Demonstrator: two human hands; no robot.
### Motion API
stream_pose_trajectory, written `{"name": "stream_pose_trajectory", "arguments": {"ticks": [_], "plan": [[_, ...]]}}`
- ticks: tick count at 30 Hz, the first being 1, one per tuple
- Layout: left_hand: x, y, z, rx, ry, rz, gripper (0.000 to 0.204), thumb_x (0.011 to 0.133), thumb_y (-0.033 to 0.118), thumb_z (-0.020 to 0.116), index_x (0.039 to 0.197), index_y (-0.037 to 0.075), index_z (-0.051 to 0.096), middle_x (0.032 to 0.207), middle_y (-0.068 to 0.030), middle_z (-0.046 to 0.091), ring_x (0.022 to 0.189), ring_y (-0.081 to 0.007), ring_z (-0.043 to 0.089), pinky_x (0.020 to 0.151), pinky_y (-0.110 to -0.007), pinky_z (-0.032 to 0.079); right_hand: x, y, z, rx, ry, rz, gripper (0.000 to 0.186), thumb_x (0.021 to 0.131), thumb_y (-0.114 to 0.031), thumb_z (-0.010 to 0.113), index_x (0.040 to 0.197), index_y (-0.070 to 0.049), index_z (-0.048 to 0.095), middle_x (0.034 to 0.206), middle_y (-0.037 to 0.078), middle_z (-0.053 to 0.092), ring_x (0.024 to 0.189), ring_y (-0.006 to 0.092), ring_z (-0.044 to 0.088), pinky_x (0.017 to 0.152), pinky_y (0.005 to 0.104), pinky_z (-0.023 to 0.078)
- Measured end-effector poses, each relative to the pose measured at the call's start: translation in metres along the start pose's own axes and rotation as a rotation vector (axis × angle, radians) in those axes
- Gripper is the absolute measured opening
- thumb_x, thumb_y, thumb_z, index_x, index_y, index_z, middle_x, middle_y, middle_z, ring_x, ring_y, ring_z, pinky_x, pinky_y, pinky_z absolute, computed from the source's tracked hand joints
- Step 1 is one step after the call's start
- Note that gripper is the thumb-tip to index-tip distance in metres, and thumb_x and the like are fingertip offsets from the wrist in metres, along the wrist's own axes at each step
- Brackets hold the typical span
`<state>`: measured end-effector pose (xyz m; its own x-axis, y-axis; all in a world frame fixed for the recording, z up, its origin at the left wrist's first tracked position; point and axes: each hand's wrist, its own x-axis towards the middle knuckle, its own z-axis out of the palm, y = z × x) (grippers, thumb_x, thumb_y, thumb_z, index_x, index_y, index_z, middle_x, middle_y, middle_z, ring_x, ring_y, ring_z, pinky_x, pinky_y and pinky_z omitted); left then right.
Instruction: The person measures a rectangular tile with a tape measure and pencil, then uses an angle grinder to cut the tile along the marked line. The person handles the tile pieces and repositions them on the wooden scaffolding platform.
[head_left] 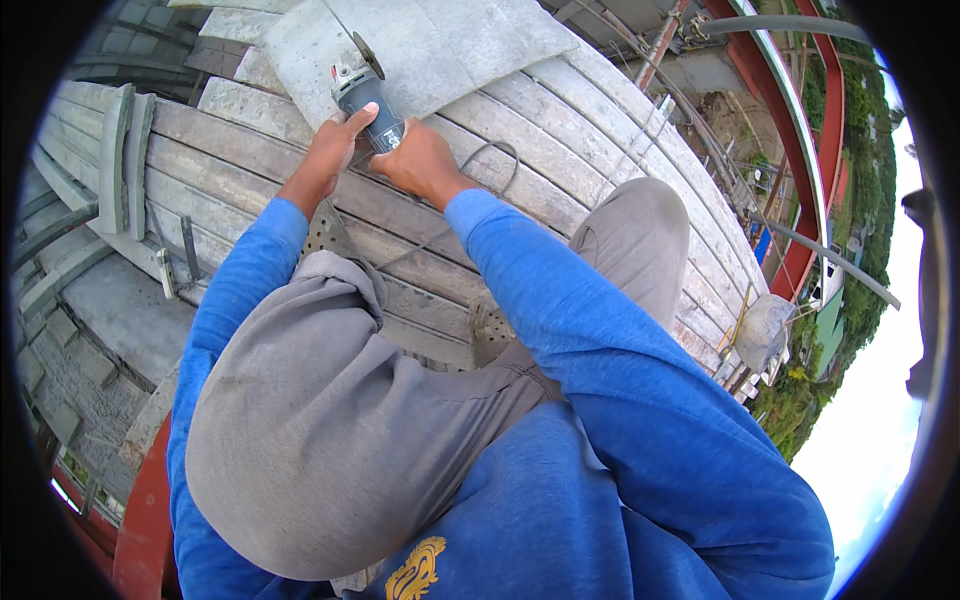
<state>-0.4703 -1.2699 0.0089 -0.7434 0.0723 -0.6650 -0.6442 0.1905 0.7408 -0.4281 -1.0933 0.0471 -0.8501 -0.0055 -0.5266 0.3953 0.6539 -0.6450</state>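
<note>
Both my hands are wrapped around an angle grinder [362,100] with a dark body and silver head. My left hand [332,155] closes on its left side, the thumb lying along the body. At the rear end, my right hand [425,163] grips the handle. The cutting disc [368,56] stands on edge over a flat grey sheet [455,45]. A thin dark line runs across this sheet from its far edge toward the disc. Whether the disc touches the sheet, I cannot tell. A dark cable [512,170] loops on the planks right of my right hand.
Weathered planks [235,155] with narrow gaps form the platform under me. Two short boards [125,165] lie across them at left. Red steel beams [790,120] rise beyond the platform's right edge, where the ground lies lower. A grey bundle [765,325] sits near that edge.
</note>
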Motion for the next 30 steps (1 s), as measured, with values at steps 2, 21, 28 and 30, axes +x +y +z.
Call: {"name": "stream_pose_trajectory", "arguments": {"ticks": [2,21,28,30], "plan": [[0.005,-0.003,-0.003,-0.011,-0.026,-0.014,0.071,0.098,0.054,0.077,0.139,-0.002,0.063,0.122,-0.0113,0.073,0.107,-0.0211,0.069,0.101,-0.038,0.051,0.002,0.001,0.003,-0.013,0.008,0.008,0.07,0.075,-0.039,0.086,0.121,0.01,0.066,0.111,0.034,0.076,0.106,0.0484,0.075,0.093,0.0501,0.06],[-0.01,0.003,0.001,-0.04,-0.075,-0.01,0.072,0.098,0.052,0.078,0.14,-0.004,0.062,0.128,-0.0126,0.072,0.113,-0.0215,0.068,0.105,-0.038,0.049,-0.004,0.006,0.0,0.036,-0.018,0.0,0.066,0.076,-0.036,0.087,0.118,0.01,0.066,0.111,0.034,0.075,0.106,0.0487,0.075,0.093,0.0504,0.06],[-0.012,0.007,0.004,-0.042,-0.072,-0.016,0.07,0.099,0.052,0.077,0.139,-0.003,0.063,0.126,-0.0123,0.072,0.111,-0.0212,0.068,0.105,-0.038,0.049,-0.005,0.006,0.001,0.032,-0.004,0.004,0.065,0.076,-0.036,0.087,0.117,0.009,0.066,0.11,0.034,0.075,0.106,0.0489,0.075,0.093,0.0506,0.06],[-0.014,0.006,0.007,-0.058,-0.076,0.006,0.07,0.099,0.053,0.076,0.139,-0.003,0.063,0.126,-0.0123,0.072,0.111,-0.0211,0.068,0.105,-0.038,0.049,-0.008,0.007,0.0,0.028,0.006,0.0,0.064,0.075,-0.035,0.087,0.117,0.009,0.066,0.11,0.034,0.075,0.106,0.0489,0.075,0.093,0.0506,0.06]]}}
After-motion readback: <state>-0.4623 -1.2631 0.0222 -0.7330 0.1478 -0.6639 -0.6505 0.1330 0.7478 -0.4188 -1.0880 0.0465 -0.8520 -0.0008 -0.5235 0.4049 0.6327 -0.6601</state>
